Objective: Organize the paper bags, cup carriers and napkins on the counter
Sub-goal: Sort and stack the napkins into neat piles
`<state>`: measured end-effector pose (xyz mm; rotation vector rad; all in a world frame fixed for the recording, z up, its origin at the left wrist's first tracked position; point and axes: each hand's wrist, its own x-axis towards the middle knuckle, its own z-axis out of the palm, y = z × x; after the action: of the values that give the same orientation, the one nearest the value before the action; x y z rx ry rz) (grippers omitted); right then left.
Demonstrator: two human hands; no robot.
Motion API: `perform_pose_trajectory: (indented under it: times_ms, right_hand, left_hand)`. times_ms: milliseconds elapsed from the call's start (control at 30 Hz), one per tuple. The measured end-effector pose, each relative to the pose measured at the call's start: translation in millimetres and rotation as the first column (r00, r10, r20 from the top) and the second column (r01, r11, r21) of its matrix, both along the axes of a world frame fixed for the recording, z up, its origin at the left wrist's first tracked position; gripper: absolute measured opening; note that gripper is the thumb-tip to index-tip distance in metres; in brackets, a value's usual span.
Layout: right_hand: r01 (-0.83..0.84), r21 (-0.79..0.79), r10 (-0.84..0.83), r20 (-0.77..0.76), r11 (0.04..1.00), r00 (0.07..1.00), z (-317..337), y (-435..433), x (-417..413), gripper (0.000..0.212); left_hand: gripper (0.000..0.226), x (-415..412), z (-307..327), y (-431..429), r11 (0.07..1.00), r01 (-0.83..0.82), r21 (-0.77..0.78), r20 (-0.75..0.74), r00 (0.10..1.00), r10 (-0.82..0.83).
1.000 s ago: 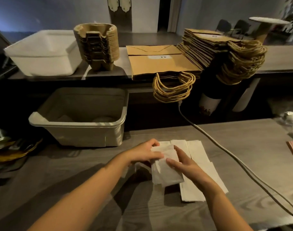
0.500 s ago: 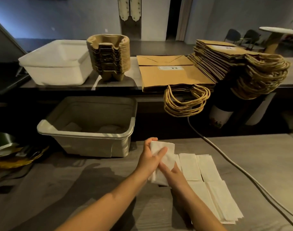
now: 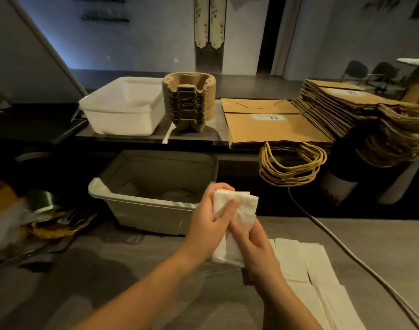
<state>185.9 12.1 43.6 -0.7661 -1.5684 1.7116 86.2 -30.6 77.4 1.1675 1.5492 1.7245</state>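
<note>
Change: napkin stack now lifted off the counter, left hand and right hand both gripping it, beside the bin. Likely drop-in next. Loose napkins remain right.

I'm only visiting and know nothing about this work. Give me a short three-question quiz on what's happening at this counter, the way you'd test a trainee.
1. True or false: the left hand and right hand both hold one bundle of white napkins.
2. What stands between the white tub and the flat paper bags? A) a kettle B) a stack of cup carriers C) a pile of plates
3. Fill in: the other napkins lie in rows on the grey ____, right of the hands.
Key: 1 true; 2 B; 3 counter.
</note>
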Motion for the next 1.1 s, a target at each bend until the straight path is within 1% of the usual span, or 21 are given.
perform_pose_trajectory:
  times_ms: [67,133,233,300,400,467,533,600,700,800,900,1000,1100]
  right_hand:
    - [-0.037,0.091,0.04,-0.028,0.995,0.999,26,-2,-13,0.033]
    - [-0.099,0.199,0.107,-0.032,0.975,0.994,56,-1,-28,0.03]
    - [-0.191,0.288,0.199,0.004,0.938,0.98,107,6,-53,0.036]
    - [-0.242,0.355,0.239,0.052,0.903,0.97,143,14,-72,0.034]
    - [-0.277,0.49,0.22,0.172,0.827,0.96,193,24,-107,0.028]
    - [-0.258,0.546,0.16,0.22,0.797,0.962,220,32,-133,0.033]
    - [-0.252,0.57,0.123,0.255,0.782,0.959,241,41,-160,0.035]
    - [-0.279,0.581,0.109,0.31,0.765,0.944,254,49,-185,0.033]
    - [-0.319,0.597,0.069,0.403,0.736,0.912,261,60,-219,0.031]
    - [-0.392,0.589,0.029,0.529,0.706,0.848,258,73,-248,0.031]
    - [-0.478,0.507,0.06,0.638,0.717,0.767,256,87,-270,0.028]
    - [-0.528,0.395,0.142,0.685,0.752,0.715,254,98,-285,0.03]
    - [-0.567,0.321,0.176,0.737,0.759,0.652,248,106,-299,0.032]
  left_hand:
    - [0.015,-10,26,-7,0.996,-0.044,0.078,-0.013,0.999,0.045]
    - [0.017,-22,54,-10,0.984,-0.105,0.142,0.013,0.994,0.104]
    - [0.01,-46,99,-11,0.953,-0.219,0.208,0.065,0.975,0.21]
    - [0.006,-68,128,-9,0.926,-0.29,0.241,0.102,0.957,0.273]
    - [0.005,-114,165,2,0.891,-0.354,0.285,0.083,0.935,0.345]
    - [0.005,-144,183,9,0.879,-0.352,0.322,0.1,0.936,0.338]
    - [0.007,-175,195,15,0.863,-0.369,0.346,0.083,0.928,0.364]
    - [0.01,-203,201,20,0.865,-0.394,0.31,0.057,0.916,0.397]
    - [0.014,-238,199,25,0.883,-0.423,0.202,0.011,0.903,0.43]
    - [0.018,-261,188,28,0.914,-0.394,0.1,-0.025,0.917,0.399]
    - [0.024,-281,175,32,0.936,-0.35,0.018,-0.087,0.933,0.35]
    - [0.026,-295,169,38,0.93,-0.367,-0.038,-0.111,0.926,0.361]
    - [0.031,-309,165,43,0.919,-0.348,-0.184,-0.202,0.929,0.311]
